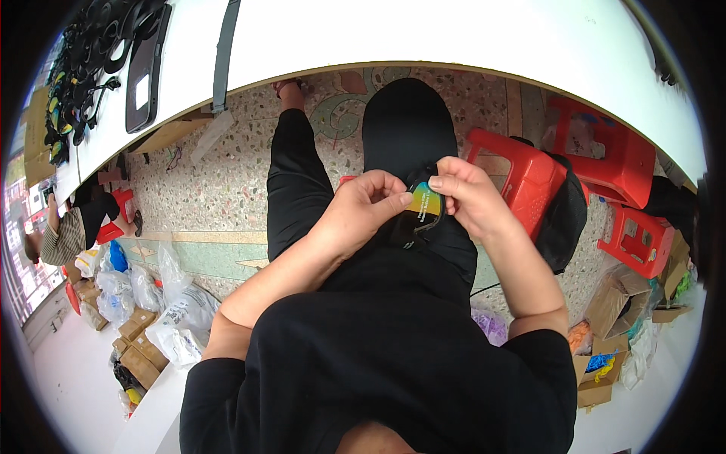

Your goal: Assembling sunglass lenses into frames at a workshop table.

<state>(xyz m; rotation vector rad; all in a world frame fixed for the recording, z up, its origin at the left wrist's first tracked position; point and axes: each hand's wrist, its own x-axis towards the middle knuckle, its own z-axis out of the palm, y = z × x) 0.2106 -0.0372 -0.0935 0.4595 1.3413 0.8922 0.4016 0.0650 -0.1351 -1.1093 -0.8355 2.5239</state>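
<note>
I sit in black clothes with both hands raised over my lap. My left hand [363, 208] and my right hand [465, 193] pinch a small card tag [424, 201] coloured yellow, green and blue from either side. The tag sits against a pair of dark glasses [412, 223] held between the hands; its lenses hang just below my fingers. How the tag is fixed to the glasses is hidden by my fingers.
A white table [423, 38] curves across the top, with a dark tray [144, 68], a black strap [224, 53] and a heap of black glasses [91, 60] at its left. Red plastic stools [605, 163] stand at right. Cardboard boxes [140, 344] and plastic bags [178, 318] lie at lower left; another person [72, 227] sits far left.
</note>
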